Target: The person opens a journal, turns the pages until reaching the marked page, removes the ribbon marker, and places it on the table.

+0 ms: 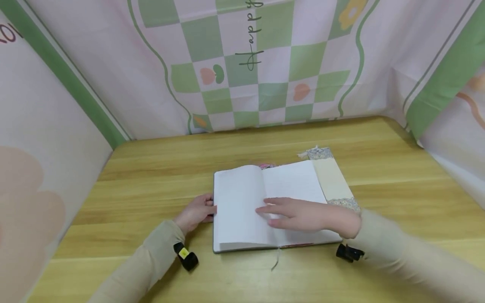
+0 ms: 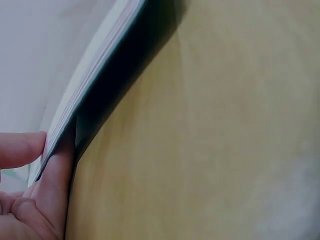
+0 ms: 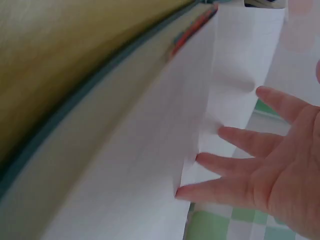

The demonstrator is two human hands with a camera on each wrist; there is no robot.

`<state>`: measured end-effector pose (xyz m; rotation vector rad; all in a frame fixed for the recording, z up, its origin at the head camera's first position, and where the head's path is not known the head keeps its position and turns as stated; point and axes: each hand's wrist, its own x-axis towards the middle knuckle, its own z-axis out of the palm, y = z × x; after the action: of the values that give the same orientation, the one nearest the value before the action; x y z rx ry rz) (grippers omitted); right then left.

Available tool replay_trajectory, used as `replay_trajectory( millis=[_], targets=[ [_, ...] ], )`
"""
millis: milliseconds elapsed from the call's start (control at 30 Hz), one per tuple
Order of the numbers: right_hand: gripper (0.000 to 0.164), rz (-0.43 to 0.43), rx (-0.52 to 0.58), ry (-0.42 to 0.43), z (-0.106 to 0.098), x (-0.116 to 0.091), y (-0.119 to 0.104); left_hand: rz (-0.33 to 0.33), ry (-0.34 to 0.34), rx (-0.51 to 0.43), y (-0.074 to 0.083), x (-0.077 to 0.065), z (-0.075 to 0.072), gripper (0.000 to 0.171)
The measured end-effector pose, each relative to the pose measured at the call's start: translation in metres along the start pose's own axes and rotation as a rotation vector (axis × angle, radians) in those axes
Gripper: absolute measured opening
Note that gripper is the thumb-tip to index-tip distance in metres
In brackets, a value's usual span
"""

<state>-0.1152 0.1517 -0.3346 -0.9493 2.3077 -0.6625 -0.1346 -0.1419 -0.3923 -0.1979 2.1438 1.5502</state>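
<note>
An open notebook point(image 1: 242, 210) with blank white pages and a dark cover lies on the wooden table. My left hand point(image 1: 195, 212) pinches its left edge, thumb on the page side and fingers tucked under the cover point(image 2: 112, 82). Fingers spread, my right hand point(image 1: 299, 213) reaches across the right page point(image 1: 291, 181). Its fingertips point(image 3: 202, 157) are right at the fold between the pages. From the bottom of the spine hangs a thin grey ribbon point(image 1: 277, 260). A cream strip with patterned ends point(image 1: 333, 179) sticks out past the notebook's right edge.
The wooden table point(image 1: 151, 176) runs up to a hanging cloth point(image 1: 273, 84) with green checks at the back. More cloth hangs on the left and right sides. A bit of pink patterned material point(image 1: 267, 166) shows at the notebook's top edge.
</note>
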Motion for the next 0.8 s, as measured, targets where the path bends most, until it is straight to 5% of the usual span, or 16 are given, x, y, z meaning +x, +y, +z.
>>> replay_trajectory(
  millis=[367, 800],
  targets=[
    [0.056, 0.042, -0.191, -0.024, 0.015, 0.008, -0.012, -0.003, -0.049, -0.173, -0.003, 0.001, -0.004, 0.041],
    [0.062, 0.017, -0.265, -0.037, 0.009, 0.008, -0.004, -0.021, -0.019, -0.072, -0.002, 0.001, -0.002, 0.022]
  ],
)
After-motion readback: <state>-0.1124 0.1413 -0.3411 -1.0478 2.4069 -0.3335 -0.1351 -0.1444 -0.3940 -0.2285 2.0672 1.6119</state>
